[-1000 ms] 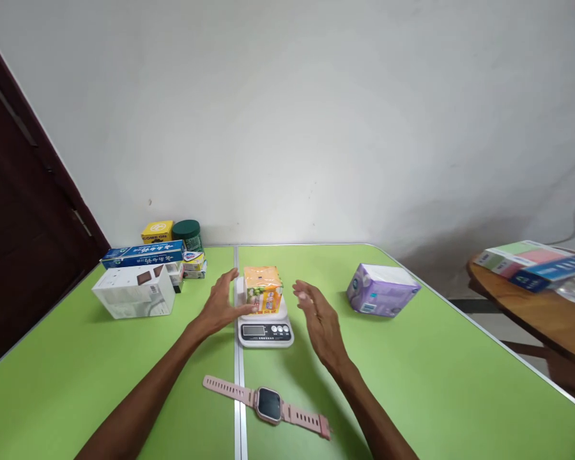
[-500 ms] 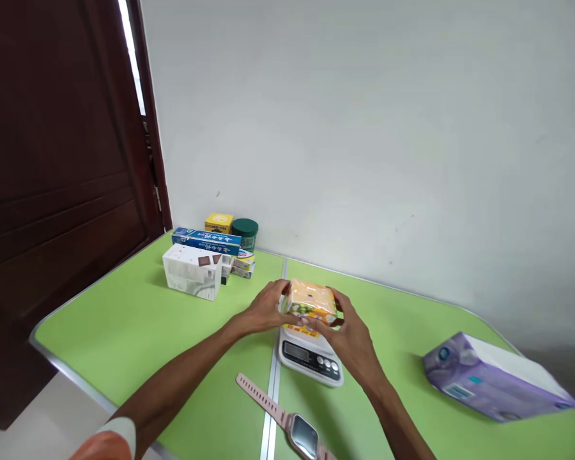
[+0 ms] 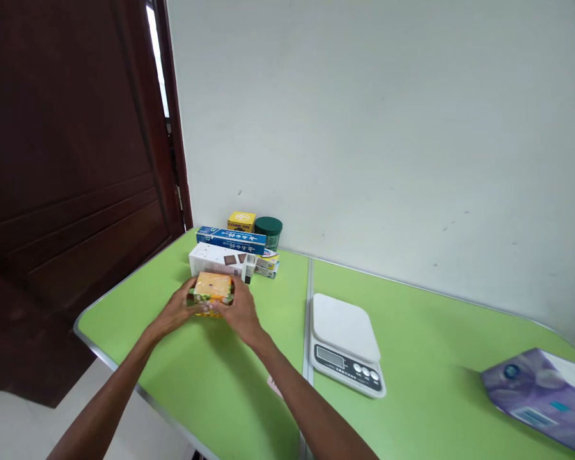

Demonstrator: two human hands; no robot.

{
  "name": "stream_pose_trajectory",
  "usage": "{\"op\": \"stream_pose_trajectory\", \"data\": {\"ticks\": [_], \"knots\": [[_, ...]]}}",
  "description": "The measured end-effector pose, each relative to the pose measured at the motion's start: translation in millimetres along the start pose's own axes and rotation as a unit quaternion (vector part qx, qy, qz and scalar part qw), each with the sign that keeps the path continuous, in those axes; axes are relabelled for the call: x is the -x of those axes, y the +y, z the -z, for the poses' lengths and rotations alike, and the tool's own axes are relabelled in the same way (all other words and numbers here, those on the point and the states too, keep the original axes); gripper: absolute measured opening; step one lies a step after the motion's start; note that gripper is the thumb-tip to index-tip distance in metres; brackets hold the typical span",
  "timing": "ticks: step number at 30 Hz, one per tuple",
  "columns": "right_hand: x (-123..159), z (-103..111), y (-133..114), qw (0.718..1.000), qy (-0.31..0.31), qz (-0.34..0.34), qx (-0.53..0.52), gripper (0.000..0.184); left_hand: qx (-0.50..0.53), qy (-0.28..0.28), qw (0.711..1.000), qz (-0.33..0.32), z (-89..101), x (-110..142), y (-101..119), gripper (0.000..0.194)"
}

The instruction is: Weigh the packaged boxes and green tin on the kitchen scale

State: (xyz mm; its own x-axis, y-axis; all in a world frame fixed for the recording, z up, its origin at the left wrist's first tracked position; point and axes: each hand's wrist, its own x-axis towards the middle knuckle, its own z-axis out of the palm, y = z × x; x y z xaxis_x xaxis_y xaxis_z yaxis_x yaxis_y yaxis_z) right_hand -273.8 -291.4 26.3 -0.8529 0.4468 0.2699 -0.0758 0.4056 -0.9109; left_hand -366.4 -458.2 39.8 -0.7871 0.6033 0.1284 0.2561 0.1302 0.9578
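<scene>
Between my two hands is a plastic-wrapped packet (image 3: 213, 285), orange on top with green and yellow printed sides. It looks like a pack of tissues. My left hand (image 3: 181, 305) grips its left side and my right hand (image 3: 239, 310) its right side, thumbs along the front. The packet is just in front of a white box (image 3: 215, 255); whether it touches the table cannot be made out. A white kitchen scale (image 3: 347, 345) stands to the right with its bare platform showing. My right forearm mostly covers the pink watch strap (image 3: 274, 386).
Behind the white box are a long blue box (image 3: 230, 240), a yellow box (image 3: 241, 221), a green-lidded tub (image 3: 268, 231) and small cartons (image 3: 267, 263). A purple pack (image 3: 541, 396) lies at the right of the green table (image 3: 426, 332). A wall runs behind.
Both hands have carried the packet left, off the scale, to the front of the white box. The view has turned slightly left. My right forearm now covers most of the watch.
</scene>
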Motion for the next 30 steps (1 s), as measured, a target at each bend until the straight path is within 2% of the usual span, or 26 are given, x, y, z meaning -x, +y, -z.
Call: {"op": "stream_pose_trajectory", "data": {"ticks": [3,7,11,14,15,17,19,21,23,25,26,28,30], "knots": [[-13.2,-38.3,-3.2,0.999,0.003,0.013,0.029,0.064,0.015,0.003,0.999,0.031,27.0,-4.6,-7.9,0.089],[-22.5,-62.9,-6.0,0.997,0.022,-0.003,0.073,0.067,0.029,-0.037,0.998,0.034,43.9,-14.5,-17.1,0.095],[-18.6,-66.0,-5.4,0.996,0.025,0.006,0.088,0.067,0.010,-0.040,0.998,0.037,49.7,-16.2,-24.4,0.103],[-6.0,-48.5,-3.3,0.997,0.003,0.028,0.076,0.072,-0.045,0.005,0.998,0.054,51.1,-8.2,-25.9,0.111],[0.3,-36.9,-3.1,0.997,-0.002,0.039,0.067,0.074,-0.080,0.041,0.995,0.050,50.4,-4.3,-24.5,0.114],[15.9,-4.2,-3.9,0.997,0.008,0.061,0.047,0.070,-0.166,0.147,0.975,0.001,45.1,4.6,-16.8,0.113],[35.5,41.2,-5.1,0.996,0.052,0.071,0.030,0.061,-0.232,0.248,0.937,-0.081,30.5,13.9,-1.8,0.103],[58.9,96.6,-3.0,0.989,0.126,0.075,0.030,0.050,-0.250,0.291,0.910,-0.156,3.4,22.4,18.4,0.090],[86.1,157.7,6.5,0.967,0.232,0.085,0.057,0.043,-0.234,0.273,0.909,-0.210,-36.1,30.2,39.5,0.081],[116.6,218.9,24.5,0.925,0.353,0.073,0.118,0.047,-0.206,0.209,0.924,-0.245,-84.3,38.8,57.4,0.073],[132.1,247.5,36.3,0.892,0.418,0.061,0.160,0.055,-0.183,0.163,0.935,-0.255,-110.1,44.1,64.7,0.069],[160.4,297.8,63.1,0.810,0.538,0.011,0.234,0.086,-0.134,0.070,0.954,-0.260,-162.1,57.1,76.1,0.063],[179.8,335.2,90.0,0.751,0.605,-0.054,0.258,0.116,-0.085,-0.028,0.962,-0.259,-212.4,71.5,85.1,0.060]]}}
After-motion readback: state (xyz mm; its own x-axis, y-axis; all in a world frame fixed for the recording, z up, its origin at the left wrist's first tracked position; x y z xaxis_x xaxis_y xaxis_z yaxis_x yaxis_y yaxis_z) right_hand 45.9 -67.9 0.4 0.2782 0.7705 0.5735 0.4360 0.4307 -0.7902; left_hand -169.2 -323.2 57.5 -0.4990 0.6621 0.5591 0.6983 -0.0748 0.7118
